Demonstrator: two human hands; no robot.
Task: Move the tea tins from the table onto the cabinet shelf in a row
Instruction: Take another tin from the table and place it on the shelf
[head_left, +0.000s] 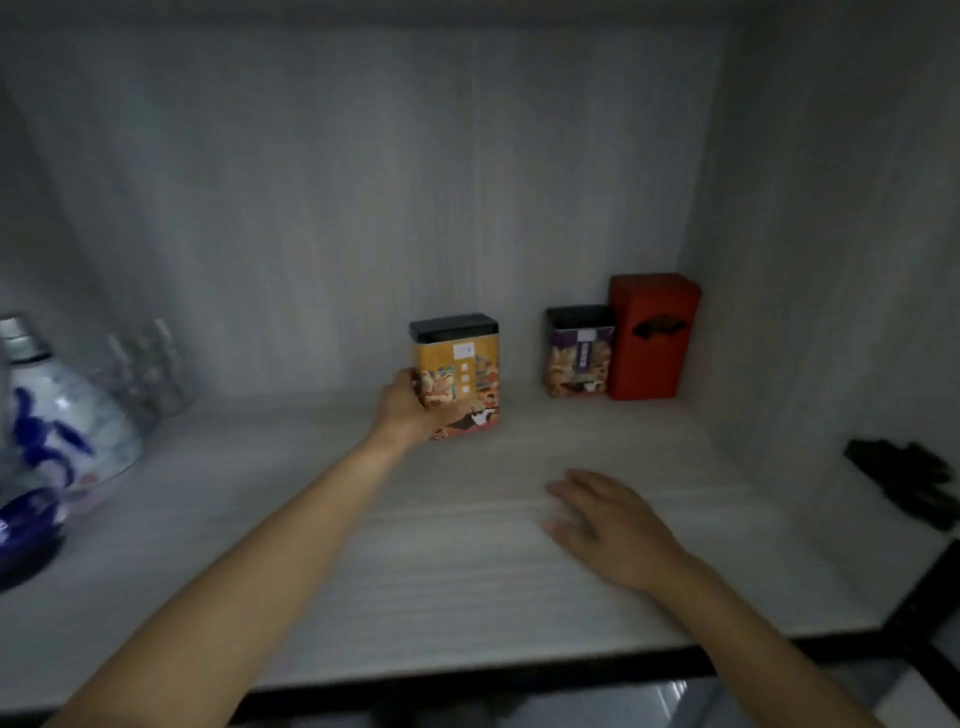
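Note:
A yellow tea tin (462, 374) with a black lid stands upright on the pale cabinet shelf (467, 561), near its middle. My left hand (410, 410) is wrapped around the tin's lower left side. To the right, against the back corner, a purple tea tin (577, 353) with a black lid touches a taller red tea tin (652, 338). My right hand (608, 525) lies flat on the shelf in front of those two, fingers spread, holding nothing.
A blue-and-white porcelain bottle (57, 436) and some clear glassware (145, 369) stand at the shelf's left end. A black hinge (914, 483) sits on the right cabinet wall. The shelf's dark front edge (467, 686) runs along the bottom.

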